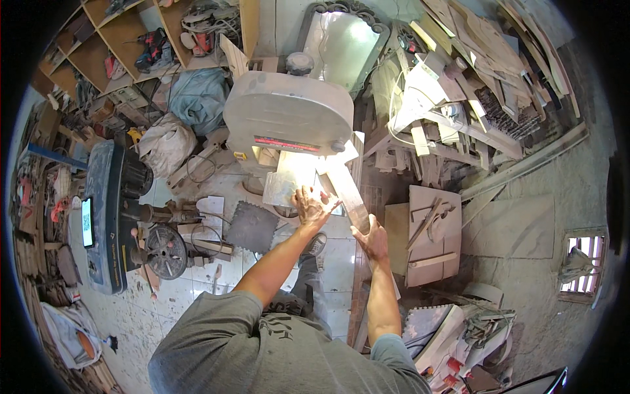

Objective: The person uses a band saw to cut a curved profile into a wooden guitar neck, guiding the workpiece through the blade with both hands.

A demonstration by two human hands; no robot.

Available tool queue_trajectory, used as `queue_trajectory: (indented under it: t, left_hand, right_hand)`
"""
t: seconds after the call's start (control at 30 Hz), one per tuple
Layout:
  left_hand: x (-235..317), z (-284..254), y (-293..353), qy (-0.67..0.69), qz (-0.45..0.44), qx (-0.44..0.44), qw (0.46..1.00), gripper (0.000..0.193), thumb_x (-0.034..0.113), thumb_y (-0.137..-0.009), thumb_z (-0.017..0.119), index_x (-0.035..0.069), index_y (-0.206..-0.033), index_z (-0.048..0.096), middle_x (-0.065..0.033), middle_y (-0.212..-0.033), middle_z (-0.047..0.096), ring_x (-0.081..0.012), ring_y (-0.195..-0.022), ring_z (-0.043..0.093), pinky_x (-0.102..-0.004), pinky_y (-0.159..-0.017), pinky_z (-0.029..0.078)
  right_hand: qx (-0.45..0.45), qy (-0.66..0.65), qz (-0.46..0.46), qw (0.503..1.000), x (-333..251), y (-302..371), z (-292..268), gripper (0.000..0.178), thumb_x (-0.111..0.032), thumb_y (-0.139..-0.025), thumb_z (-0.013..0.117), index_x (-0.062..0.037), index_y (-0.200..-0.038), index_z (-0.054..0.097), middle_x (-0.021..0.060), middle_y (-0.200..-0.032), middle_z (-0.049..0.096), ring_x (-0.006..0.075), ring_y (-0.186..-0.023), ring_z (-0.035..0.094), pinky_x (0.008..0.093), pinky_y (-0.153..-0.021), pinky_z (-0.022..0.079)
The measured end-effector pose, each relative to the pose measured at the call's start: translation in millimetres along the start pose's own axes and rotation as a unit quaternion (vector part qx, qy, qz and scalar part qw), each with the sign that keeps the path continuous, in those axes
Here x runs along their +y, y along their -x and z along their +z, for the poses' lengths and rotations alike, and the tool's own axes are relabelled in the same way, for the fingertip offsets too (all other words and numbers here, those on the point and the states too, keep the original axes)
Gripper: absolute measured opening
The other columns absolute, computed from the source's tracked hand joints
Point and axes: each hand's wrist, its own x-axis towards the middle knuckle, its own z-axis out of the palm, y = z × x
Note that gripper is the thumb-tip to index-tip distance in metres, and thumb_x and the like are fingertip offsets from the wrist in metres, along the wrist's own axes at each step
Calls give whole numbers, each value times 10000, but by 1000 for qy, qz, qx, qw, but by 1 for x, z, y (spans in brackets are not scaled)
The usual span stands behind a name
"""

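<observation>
A long wooden board (346, 194) slants over the brightly lit table (281, 188) of a band saw, running from under the saw's rounded grey upper housing (289, 108) toward me. My right hand (371, 238) is closed around the board's near end. To the left of the board, my left hand (314, 205) rests at the table's front edge with its fingers apart, some of them reaching to the board's side. Glare hides the blade and the board's far end.
On the left stands a drill press (108, 217) with a phone on its head. Wood offcuts (485, 72) pile up at the back right. A brown panel (433, 236) with scraps on it is right of the saw. Shelves (125, 46) hold power tools.
</observation>
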Motion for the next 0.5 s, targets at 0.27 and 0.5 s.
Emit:
queue_trajectory:
  t: [0.27,0.5]
  left_hand:
    - [1,1,0,-6,-8,-1,1000,566,697,-612,837,170,-779,713,-61,-1098,485,-280,-1102,416,-474,-962,302]
    - [3,-1,0,-6,-23,-30,999,593,715,-623,823,158,-794,707,-63,-1111,479,-283,-1118,409,-478,-977,293]
  right_hand:
    - [3,14,4,1000,2,-1,1,794,-532,-806,753,10,-1334,513,369,-1003,672,520,-937,662,568,-816,530]
    - [3,5,6,1000,3,-2,3,794,-538,-803,752,8,-1329,516,365,-992,674,523,-914,665,562,-798,539]
